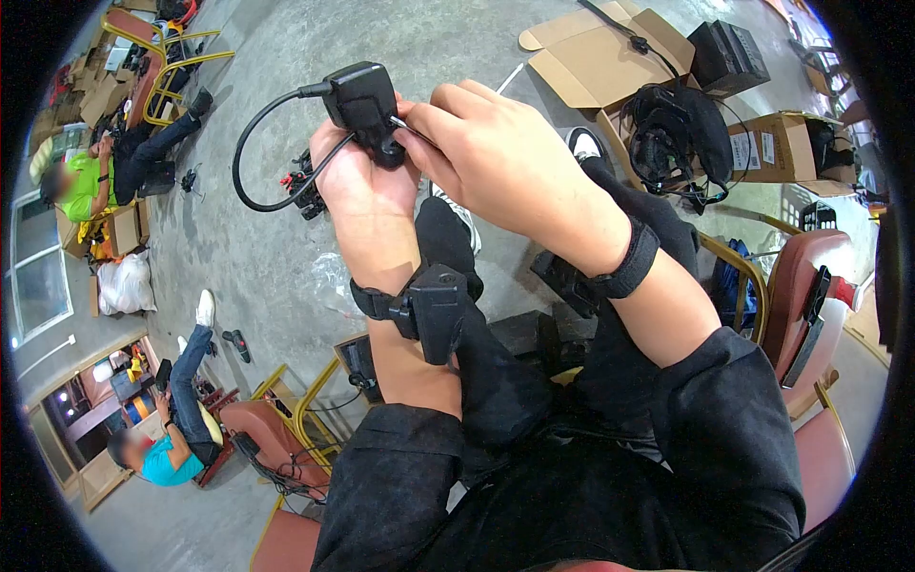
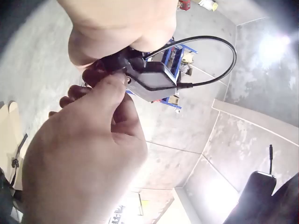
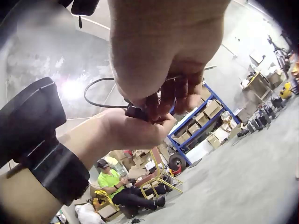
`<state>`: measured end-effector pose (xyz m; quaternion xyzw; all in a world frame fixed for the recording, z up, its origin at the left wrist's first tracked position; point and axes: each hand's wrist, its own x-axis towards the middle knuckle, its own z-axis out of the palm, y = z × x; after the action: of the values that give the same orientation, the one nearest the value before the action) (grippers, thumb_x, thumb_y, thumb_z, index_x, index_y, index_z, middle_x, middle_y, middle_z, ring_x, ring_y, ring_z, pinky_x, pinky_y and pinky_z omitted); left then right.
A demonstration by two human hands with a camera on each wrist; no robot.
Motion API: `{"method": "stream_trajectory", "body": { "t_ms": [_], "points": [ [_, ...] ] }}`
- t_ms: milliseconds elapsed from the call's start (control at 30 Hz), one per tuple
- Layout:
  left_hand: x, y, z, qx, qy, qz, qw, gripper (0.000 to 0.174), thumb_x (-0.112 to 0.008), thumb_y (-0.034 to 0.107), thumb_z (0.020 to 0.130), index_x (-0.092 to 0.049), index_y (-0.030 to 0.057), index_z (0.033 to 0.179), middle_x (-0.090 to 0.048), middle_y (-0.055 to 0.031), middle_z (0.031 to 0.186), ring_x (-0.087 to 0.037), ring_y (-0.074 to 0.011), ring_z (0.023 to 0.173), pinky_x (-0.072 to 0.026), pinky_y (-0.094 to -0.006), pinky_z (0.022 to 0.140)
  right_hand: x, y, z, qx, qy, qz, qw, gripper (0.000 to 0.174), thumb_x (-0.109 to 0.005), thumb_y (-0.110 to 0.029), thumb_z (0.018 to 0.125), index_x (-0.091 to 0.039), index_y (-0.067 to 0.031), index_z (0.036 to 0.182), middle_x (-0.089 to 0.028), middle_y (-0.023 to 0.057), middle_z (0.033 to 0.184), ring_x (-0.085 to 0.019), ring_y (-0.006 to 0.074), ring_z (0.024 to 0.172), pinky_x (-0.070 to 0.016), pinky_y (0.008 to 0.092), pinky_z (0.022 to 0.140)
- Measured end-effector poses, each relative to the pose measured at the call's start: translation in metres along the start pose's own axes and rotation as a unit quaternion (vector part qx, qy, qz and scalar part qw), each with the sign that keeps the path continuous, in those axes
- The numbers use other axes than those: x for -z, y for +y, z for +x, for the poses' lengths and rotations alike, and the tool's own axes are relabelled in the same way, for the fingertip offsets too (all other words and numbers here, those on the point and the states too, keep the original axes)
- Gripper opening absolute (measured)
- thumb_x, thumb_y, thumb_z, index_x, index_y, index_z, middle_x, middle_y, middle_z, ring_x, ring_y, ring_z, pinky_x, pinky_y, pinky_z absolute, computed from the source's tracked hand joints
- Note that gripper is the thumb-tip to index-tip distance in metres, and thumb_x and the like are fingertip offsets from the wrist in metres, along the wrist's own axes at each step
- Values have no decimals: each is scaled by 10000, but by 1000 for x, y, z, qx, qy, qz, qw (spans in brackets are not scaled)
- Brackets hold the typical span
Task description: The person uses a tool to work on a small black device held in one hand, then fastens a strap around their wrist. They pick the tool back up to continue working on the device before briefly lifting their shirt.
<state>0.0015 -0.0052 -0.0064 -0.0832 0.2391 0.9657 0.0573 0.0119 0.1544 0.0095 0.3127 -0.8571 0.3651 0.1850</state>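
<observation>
In the head view a black box-shaped device (image 1: 360, 100) with a looped black cable (image 1: 238, 153) lies in the upturned left hand (image 1: 367, 186), whose fingers curl behind it. The right hand (image 1: 496, 157) pinches a thin metal rod (image 1: 398, 122), its tip against the device's side; a pale rod end (image 1: 512, 78) shows beyond the knuckles. The left wrist view has the device (image 2: 152, 83) between the left hand (image 2: 121, 28) above and the right hand (image 2: 88, 149) below. From the right wrist the right hand (image 3: 163, 51) covers most of the device, above the left hand (image 3: 126, 128).
Beyond the hands, an opened cardboard box (image 1: 596, 62), a black bag (image 1: 677, 143) and a black box (image 1: 729, 57) lie on the concrete floor. Dark equipment (image 1: 307, 191) lies behind the left hand. Red chairs (image 1: 272, 434) flank the wearer; two people sit at the left.
</observation>
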Motion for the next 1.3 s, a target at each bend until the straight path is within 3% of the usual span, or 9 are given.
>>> {"method": "stream_trajectory", "body": {
  "t_ms": [100,200,367,467,600,667,767,1100,1300],
  "points": [
    [-2,-1,1,-17,45,2,999,300,-433,220,885,-598,-28,916,-632,-175,840,-613,-280,796,-527,-370,748,-3,3,0,29,40,3,999,241,-596,-220,871,-630,-16,995,-607,103,769,-630,274,746,-527,370,675],
    [-9,-4,5,-94,129,133,978,199,-467,171,851,-612,36,834,-635,-113,817,-606,-236,673,-510,-331,636,-1,2,0,33,34,20,999,226,-597,-204,868,-641,-5,966,-605,126,780,-626,301,766,-516,380,707],
    [-27,-8,-8,-100,131,150,975,201,-481,184,872,-591,28,810,-626,-123,743,-608,-240,652,-509,-315,612,11,-10,5,-166,-65,266,947,242,-552,-201,903,-637,10,985,-622,234,757,-615,416,738,-503,461,654],
    [-17,-5,-7,-77,98,107,986,224,-490,203,875,-592,15,811,-622,-137,715,-615,-250,660,-516,-330,620,12,-11,6,-162,-51,282,944,257,-535,-216,917,-625,6,1009,-614,253,737,-610,433,705,-499,481,627],
    [-20,-8,-6,-86,111,142,980,247,-482,211,881,-589,6,794,-621,-147,718,-616,-251,664,-515,-340,620,5,-8,2,-142,-49,242,959,262,-548,-222,908,-634,4,1007,-632,215,756,-623,397,730,-508,456,642],
    [-23,-8,-4,-73,131,116,982,217,-486,212,885,-584,28,828,-621,-121,729,-617,-243,666,-512,-344,614,-2,-3,0,-32,28,82,996,242,-571,-212,889,-647,-9,996,-629,147,769,-626,333,752,-518,418,656],
    [-22,-6,-4,-66,155,119,978,129,-490,167,887,-576,71,883,-619,-87,756,-609,-223,653,-503,-330,610,-1,-1,-1,9,23,4,1000,191,-597,-191,853,-650,-30,940,-595,86,778,-601,271,769,-517,377,673],
    [-19,-5,2,-113,167,178,963,62,-479,88,880,-533,116,888,-600,-58,762,-587,-195,618,-478,-293,585,-4,3,-1,53,40,-14,998,150,-607,-173,826,-634,-34,875,-588,97,782,-588,266,771,-510,360,682],
    [-22,-5,-1,-95,168,170,966,81,-483,104,851,-532,105,915,-610,-72,765,-601,-204,619,-484,-303,573,1,-1,-1,-7,9,50,999,210,-579,-219,883,-650,-28,933,-597,108,775,-600,290,783,-515,385,685]
  ]
}}
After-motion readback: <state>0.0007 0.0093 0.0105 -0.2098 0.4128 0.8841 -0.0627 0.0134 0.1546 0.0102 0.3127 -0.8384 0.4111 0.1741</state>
